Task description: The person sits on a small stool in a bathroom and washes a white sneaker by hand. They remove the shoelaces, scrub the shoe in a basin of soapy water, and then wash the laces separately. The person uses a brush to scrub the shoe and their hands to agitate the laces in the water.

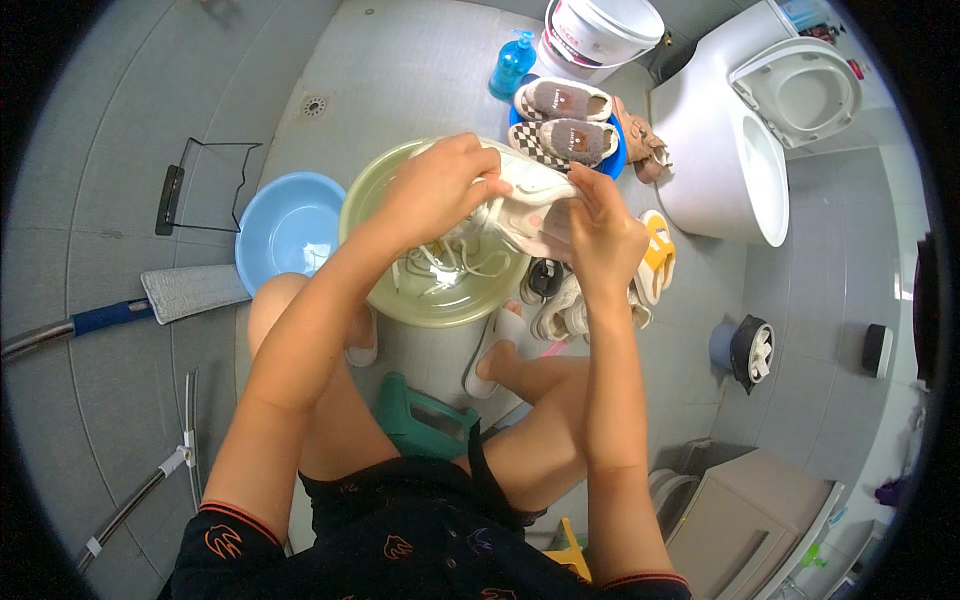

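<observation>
A white shoe [543,190] is held between my two hands above a pale green basin [357,196]. My left hand [445,190] has its fingers closed on the shoe's left part, the thumb pressed against its edge. On the other end, my right hand [607,235] pinches the shoe near its opening, where a pale pinkish lining shows. Water fills the basin, and white shoelaces [455,262] lie loose in it. My left fingers partly hide the shoe, and the shoe covers the basin's right rim.
A light blue basin [262,235] stands to the left beside a flat mop [195,292]. Checkered shoes [565,142] rest on a blue basin, near a blue pump bottle [513,65] and white bucket [600,35]. A toilet [725,150] is at right, a green stool [415,415] below me.
</observation>
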The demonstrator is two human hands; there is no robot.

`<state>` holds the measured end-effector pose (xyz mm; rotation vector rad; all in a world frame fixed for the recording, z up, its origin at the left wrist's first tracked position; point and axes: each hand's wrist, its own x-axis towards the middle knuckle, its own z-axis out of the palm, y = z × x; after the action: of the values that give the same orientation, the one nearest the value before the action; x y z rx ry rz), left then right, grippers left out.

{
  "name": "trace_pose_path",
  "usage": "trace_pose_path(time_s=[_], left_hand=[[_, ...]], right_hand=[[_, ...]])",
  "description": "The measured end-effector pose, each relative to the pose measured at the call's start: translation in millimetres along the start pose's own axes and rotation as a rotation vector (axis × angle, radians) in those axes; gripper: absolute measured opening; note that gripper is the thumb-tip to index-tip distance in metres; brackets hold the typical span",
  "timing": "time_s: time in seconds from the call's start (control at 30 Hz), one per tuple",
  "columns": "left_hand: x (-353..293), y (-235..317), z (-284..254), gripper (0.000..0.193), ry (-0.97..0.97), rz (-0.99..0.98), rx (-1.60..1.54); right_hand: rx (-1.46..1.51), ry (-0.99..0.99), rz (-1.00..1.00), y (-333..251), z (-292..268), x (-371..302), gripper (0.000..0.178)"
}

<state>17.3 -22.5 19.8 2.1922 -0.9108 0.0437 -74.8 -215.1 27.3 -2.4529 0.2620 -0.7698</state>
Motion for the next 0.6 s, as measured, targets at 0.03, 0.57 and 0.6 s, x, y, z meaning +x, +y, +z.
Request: trace_pose_path(time_s=[0.03,0.57,0.6], left_hand=[[-0.6,-0.4,5.2,0.025,0.073,0.014,-0.009],[1.2,9.8,-7.1,0.026,0.266,0.025,-0.077],[-0.5,9.9,-3.7,0.028,0.172,0.051,-0.027]], right_hand=[[-0.005,-0.012,0.009,2.9,0.3,0.2,0.028],[0.119,0.051,0.026,-1.6,-3.6,2.0,0.027],[0.114,0.049,0.021,-4.3,-3.1,1.8,0.027]])
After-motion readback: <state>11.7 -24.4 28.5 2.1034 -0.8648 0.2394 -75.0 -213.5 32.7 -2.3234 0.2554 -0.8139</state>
